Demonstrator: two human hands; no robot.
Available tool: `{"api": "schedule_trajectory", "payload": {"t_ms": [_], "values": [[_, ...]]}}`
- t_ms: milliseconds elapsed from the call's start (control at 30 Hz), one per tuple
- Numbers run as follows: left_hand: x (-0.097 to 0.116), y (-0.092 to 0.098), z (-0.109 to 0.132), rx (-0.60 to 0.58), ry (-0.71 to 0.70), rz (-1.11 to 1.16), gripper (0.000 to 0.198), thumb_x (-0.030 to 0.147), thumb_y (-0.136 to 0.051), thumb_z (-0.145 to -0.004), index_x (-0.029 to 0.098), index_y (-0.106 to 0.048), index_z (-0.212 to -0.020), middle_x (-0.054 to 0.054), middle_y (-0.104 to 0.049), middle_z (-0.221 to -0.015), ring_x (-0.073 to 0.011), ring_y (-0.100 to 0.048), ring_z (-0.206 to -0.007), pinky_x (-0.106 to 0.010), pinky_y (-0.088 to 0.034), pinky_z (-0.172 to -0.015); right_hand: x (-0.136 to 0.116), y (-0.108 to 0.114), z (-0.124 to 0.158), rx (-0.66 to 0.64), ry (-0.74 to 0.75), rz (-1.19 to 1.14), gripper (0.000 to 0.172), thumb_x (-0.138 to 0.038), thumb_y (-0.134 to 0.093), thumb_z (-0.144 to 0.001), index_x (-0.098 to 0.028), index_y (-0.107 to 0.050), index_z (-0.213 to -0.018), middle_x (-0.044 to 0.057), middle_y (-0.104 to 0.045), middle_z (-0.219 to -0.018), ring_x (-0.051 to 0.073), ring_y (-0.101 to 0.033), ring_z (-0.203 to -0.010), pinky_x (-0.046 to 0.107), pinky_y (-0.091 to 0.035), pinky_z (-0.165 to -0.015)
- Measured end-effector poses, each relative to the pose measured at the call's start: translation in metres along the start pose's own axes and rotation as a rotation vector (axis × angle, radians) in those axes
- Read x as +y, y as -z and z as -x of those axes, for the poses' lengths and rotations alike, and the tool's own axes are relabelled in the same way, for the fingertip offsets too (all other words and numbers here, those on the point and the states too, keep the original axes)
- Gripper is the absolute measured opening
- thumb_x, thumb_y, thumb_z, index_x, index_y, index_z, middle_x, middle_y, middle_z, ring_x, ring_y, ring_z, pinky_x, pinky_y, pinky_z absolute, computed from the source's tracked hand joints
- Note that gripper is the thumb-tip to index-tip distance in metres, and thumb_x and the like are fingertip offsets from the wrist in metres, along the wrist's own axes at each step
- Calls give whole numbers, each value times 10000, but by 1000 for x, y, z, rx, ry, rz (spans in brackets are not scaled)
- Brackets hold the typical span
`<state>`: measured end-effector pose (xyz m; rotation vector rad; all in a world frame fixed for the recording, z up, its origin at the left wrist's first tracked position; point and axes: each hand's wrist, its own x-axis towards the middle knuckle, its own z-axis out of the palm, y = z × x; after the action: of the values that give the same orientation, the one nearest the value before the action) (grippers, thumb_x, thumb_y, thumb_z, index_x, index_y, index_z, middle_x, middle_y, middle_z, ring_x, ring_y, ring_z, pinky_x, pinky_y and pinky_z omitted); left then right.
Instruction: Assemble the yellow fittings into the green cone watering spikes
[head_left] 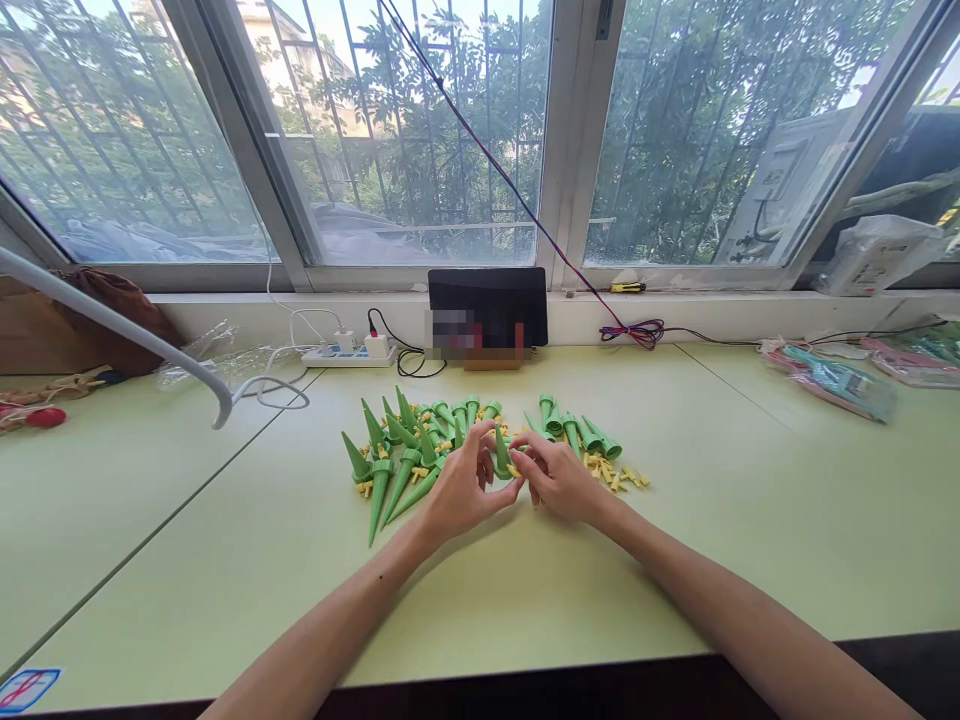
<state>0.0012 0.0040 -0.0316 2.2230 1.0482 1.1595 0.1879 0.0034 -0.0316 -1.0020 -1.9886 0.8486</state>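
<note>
My left hand (466, 485) is closed round a green plastic cone spike (501, 452), held point up just above the table. Pinched in the fingertips of my right hand (559, 475) is a small yellow plastic piece (514, 470), right against the lower end of that spike. I cannot tell whether the two are joined. To the left lies a heap of green spikes (381, 490), several with yellow pieces at their wide ends. More green cones (574, 435) lie beyond my right hand, with loose yellow pieces (615, 472) beside them.
A dark-screened tablet (487, 305) stands on a block against the wall. A power strip (349, 354) with cables lies left of it, and a white bent tube (150, 340) reaches over the table's left side. Plastic-wrapped packets (836, 385) lie at the right.
</note>
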Motion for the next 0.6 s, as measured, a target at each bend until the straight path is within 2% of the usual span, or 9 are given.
{"api": "schedule_trajectory", "payload": {"t_ms": [267, 600], "values": [[-2, -1, 2, 18, -41, 94, 768, 221, -684, -786, 314, -261, -1421, 35, -541, -887, -66, -535, -586, -180, -461, -519, -3, 3, 0, -31, -3, -2, 327, -426, -381, -1039, -200, -597, -1137, -38, -590, -567, 149, -605, -500, 264, -460, -601], [-3, -2, 2, 2, -46, 119, 770, 239, -696, -806, 307, -246, -1427, 18, -594, -919, -82, -581, -621, -215, -521, -581, -2, 4, -2, -94, -46, -147, 374, -485, -390, -1025, -208, -619, -1128, -6, -630, -684, 133, -611, -512, 232, -479, -492]]}}
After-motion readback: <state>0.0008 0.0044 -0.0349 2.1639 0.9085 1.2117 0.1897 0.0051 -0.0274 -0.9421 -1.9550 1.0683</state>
